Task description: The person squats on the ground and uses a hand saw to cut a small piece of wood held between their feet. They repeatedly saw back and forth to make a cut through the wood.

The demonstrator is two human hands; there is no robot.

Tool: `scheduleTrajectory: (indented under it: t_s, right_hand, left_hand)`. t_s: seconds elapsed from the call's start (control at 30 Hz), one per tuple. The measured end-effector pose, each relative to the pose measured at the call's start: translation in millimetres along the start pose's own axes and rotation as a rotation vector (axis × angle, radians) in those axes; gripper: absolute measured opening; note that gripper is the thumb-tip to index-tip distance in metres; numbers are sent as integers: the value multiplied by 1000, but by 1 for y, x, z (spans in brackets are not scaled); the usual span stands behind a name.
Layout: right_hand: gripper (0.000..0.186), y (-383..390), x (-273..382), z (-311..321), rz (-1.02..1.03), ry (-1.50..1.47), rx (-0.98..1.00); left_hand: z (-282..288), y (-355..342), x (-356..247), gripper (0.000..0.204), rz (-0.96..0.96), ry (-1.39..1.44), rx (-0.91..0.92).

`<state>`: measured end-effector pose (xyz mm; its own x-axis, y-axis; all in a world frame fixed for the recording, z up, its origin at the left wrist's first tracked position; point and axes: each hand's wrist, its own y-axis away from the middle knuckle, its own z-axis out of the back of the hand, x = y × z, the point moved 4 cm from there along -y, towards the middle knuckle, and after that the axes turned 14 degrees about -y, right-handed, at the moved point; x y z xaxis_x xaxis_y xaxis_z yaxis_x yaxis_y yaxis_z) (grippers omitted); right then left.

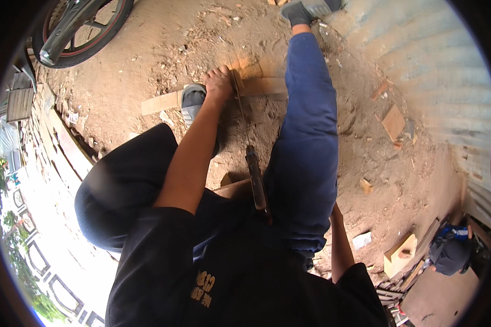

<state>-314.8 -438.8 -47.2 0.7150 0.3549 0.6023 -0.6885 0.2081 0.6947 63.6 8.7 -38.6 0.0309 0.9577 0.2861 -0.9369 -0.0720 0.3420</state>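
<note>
My left hand (pixel 218 83) grips a narrow wooden board (pixel 159 103) on the dirt, its fingers curled over the far edge. My left shoe (pixel 192 101) presses on the same board beside the hand. Just right of the fingers, the thin blade of a hand saw (pixel 255 177) crosses the board. The saw's dark handle points back toward me between my legs, and no hand shows on it. My right forearm (pixel 339 242) runs up beside my right thigh; the leg hides the fingers of my right hand (pixel 336 211).
Sawdust (pixel 249 69) lies beside the blade. A motorcycle wheel (pixel 95 32) stands at the far left, and a corrugated metal sheet (pixel 420 71) runs along the right. Wood scraps (pixel 394 123) are scattered on the right. Another person (pixel 451 250) is at the lower right.
</note>
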Motion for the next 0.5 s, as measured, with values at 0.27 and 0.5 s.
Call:
scheduleTrajectory:
  t_s: [0.27,0.5]
  right_hand:
    - [70,-2,5,-9,-31,156,40]
    - [68,-36,30,-10,36,245,82]
  left_hand:
    - [-10,0,0,48,32,-32,-83]
    - [-11,-2,-6,51,66,-43,-128]
